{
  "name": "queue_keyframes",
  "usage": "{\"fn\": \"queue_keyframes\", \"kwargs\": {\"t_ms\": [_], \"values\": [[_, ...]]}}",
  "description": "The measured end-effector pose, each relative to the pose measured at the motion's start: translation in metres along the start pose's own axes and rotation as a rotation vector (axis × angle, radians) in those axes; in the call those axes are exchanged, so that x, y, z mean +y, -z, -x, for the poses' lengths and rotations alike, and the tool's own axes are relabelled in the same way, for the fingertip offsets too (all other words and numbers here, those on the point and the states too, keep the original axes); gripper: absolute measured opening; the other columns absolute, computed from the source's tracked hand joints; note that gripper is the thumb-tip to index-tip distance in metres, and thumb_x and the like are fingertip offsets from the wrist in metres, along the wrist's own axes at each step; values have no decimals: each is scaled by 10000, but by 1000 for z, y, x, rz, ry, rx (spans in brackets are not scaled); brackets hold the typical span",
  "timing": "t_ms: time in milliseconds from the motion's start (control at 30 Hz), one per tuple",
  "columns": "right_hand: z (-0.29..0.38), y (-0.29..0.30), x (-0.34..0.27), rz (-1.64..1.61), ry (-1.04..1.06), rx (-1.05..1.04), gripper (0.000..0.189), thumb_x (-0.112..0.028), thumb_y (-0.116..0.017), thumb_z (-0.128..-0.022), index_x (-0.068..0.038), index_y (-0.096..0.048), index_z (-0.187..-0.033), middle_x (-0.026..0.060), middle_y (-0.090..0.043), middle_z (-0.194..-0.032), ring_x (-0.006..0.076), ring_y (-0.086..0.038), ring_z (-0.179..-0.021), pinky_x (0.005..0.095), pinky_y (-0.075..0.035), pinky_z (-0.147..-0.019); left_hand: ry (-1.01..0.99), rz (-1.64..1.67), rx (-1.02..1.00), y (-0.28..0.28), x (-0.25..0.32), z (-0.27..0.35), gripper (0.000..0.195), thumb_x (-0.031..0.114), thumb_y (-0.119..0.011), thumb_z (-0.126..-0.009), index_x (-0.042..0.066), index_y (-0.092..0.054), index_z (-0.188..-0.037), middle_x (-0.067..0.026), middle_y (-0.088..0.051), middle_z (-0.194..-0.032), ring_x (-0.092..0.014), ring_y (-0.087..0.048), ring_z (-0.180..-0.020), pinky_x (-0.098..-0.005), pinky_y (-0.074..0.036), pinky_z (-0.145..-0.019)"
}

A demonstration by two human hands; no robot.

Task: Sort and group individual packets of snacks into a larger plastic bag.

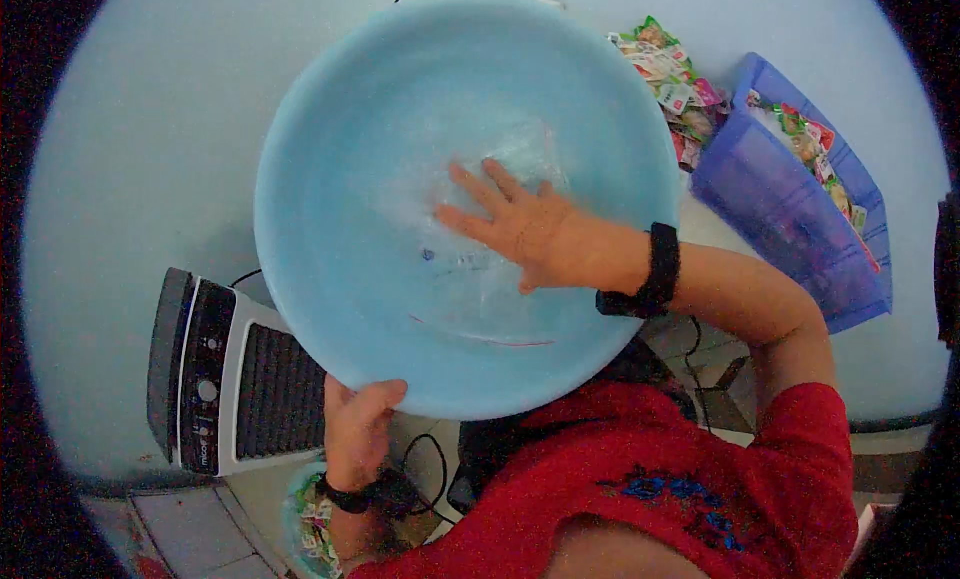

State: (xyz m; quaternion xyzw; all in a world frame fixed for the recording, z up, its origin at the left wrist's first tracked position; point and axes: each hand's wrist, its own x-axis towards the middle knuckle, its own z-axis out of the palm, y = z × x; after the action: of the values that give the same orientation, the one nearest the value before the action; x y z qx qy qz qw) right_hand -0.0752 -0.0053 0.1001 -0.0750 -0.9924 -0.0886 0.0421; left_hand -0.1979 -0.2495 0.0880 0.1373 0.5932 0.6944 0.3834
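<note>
A large round light-blue plastic basin (337, 166) lies before me, partly over the edge of the pale table. My left hand (360, 421) grips its near rim at the lower left, thumb over the rim. Spread and slightly blurred, my right hand (510, 219) is inside the basin, over clear plastic film or a bag (532, 148) near its middle. Whether the fingers touch the film I cannot tell. A thin red line shows low in the basin. Each wrist wears a black band.
Right of the basin a purple plastic bin (780, 196) holds small colourful packets. More food packets (682, 91) lie piled between basin and bin. A black and white appliance with a ribbed panel (277, 391) stands at left. Below it, a container (292, 519) holds packets. A black cable (442, 466) hangs nearby.
</note>
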Motion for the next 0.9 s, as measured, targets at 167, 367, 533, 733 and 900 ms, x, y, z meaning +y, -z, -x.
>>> {"fn": "queue_keyframes", "kwargs": {"t_ms": [167, 367, 533, 733, 900], "values": [[-6, -24, 0, -73, 96, 93, 357, -40, -612, -731, -32, -510, -1073, 191, -425, -1270, 414, -450, -1166, 466, -529, -744, 49, -65, 8, 13, -5, -3, 571, -11, -629, -670, -13, -456, -1214, -110, -564, -1098, -243, -561, -985, -367, -452, -853], [-1, -40, 20, -347, 108, -48, 158, 35, -565, -695, -7, -565, -847, 156, -579, -888, 369, -567, -903, 428, -503, -736, 1, 14, -49, 6, -8, -12, 538, -6, -605, -683, -25, -459, -1200, -109, -567, -1077, -244, -558, -987, -361, -454, -853], [25, 4, 35, -527, -10, 507, 194, 54, -538, -688, -7, -546, -872, 161, -588, -850, 347, -578, -798, 414, -462, -671, 66, 101, 35, 8, -10, -16, 527, -4, -584, -700, -6, -445, -1208, -113, -537, -1091, -266, -555, -996, -395, -470, -846], [101, 50, 55, -749, -638, 1006, 392, -52, -651, -741, -7, -575, -1123, 124, -660, -989, 227, -631, -917, 342, -517, -778, -20, 107, 15, 9, -16, -17, 538, 0, -589, -702, 10, -431, -1215, -104, -531, -1083, -256, -561, -957, -392, -489, -811], [150, 49, 67, -1084, -850, 1090, 479, -1, -674, -708, 3, -554, -1171, 117, -650, -1036, 223, -629, -928, 327, -525, -781, -81, 80, 16, 2, -14, -17, 432, 51, -613, -710, 30, -478, -1120, -88, -509, -1061, -224, -537, -955, -370, -463, -841]]}}
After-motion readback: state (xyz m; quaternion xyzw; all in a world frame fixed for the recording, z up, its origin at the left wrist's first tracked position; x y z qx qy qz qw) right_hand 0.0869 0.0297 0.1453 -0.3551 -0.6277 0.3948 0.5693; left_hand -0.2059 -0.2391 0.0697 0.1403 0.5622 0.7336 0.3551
